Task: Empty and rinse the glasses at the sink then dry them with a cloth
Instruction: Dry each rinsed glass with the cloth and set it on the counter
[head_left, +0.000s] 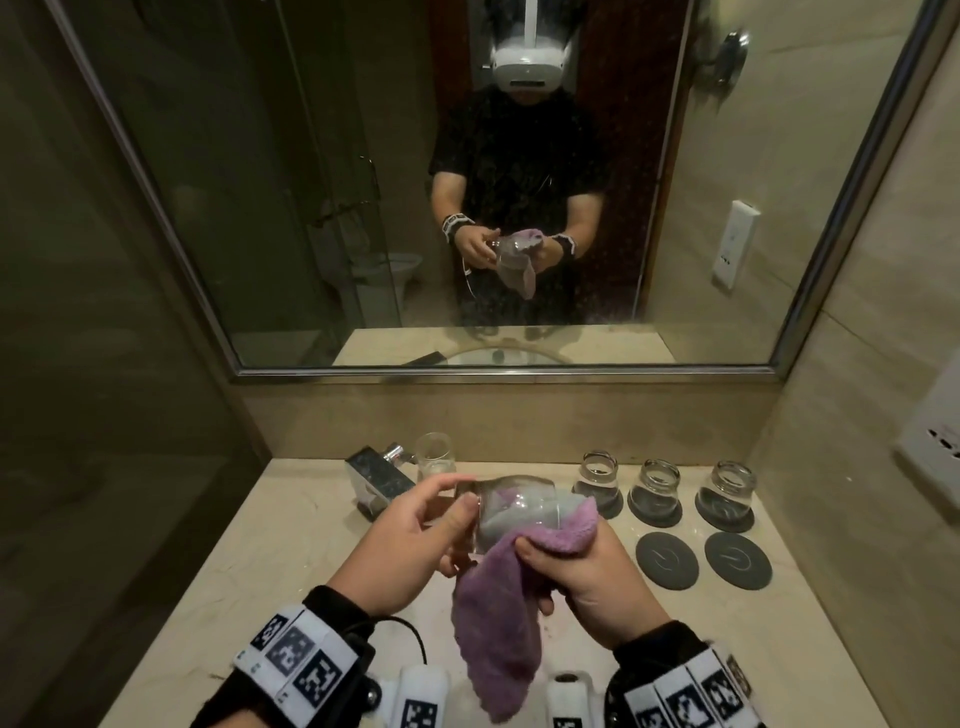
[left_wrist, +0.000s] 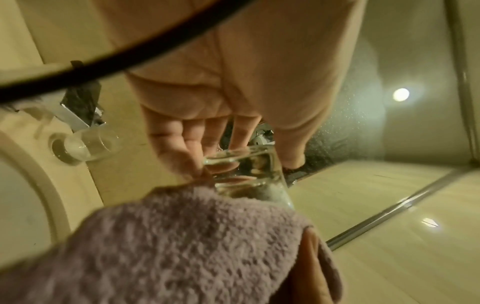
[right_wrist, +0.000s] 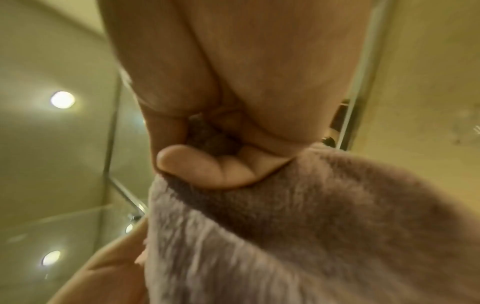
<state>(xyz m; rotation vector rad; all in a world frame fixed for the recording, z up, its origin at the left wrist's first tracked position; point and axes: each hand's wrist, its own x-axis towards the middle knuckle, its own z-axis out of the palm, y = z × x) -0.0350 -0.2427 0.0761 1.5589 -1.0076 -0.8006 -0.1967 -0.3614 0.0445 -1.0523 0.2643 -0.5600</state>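
A wide framed mirror (head_left: 363, 182) fills the far wall above the beige stone counter (head_left: 270, 561) in front of me, and in it I see my own reflection holding the glass and cloth. The pale curve of the sink basin (left_wrist: 23, 197) shows in my left wrist view, near and to the left of the chrome tap (head_left: 376, 480), which stands at the far left of the counter. My purple cloth (head_left: 498, 623) hangs down between my wrists over the near part of the counter, its upper end bunched at the mouth of the glass and partly pushed inside it. My right hand (head_left: 587, 577) grasps that bunched end, thumb on top and fingers curled under the fabric; the right wrist view shows my fingertips (right_wrist: 192, 162) folded into the cloth. My left hand (head_left: 410, 540) holds the drinking glass (head_left: 514, 512) on its side above the counter, base to the left, with my thumb and fingers wrapped round the thick base end. Along the far right of the counter three glass jars (head_left: 655, 483) stand mouth down in a row, each on a dark round coaster, and two more dark coasters (head_left: 702, 560) lie bare just nearer to me. One more clear glass (head_left: 435, 457) stands upright just right of the tap, beyond the one I hold. A white wall socket (head_left: 935, 447) sits on the right wall.
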